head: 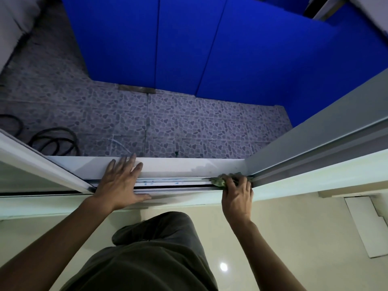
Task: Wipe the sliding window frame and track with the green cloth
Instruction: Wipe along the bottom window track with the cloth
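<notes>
Head view, looking down over an open sliding window. Left hand (pixel 120 181) flat, fingers spread wide, palm pressed on the white sill and track (pixel 174 182), holding nothing. Right hand (pixel 237 193) has fingers curled down onto the green cloth (pixel 219 182), pressing it into the track at the right end, right by the corner where the track meets the right-hand window frame (pixel 315 148). Cloth mostly hidden under the fingers; only a crumpled edge shows, and its full shape can't be made out. Blue specks on the track between the two hands, too small to identify. Sliding pane (pixel 42 177) cut off at the left edge. Outside below: pebble-pattern tiled floor (pixel 189 122), blue panels (pixel 210 45), a dark coiled hose (pixel 55 141) partly hidden by the pane frame. Person's dark-clothed torso and leg fill the bottom, cut off by the frame edge.
</notes>
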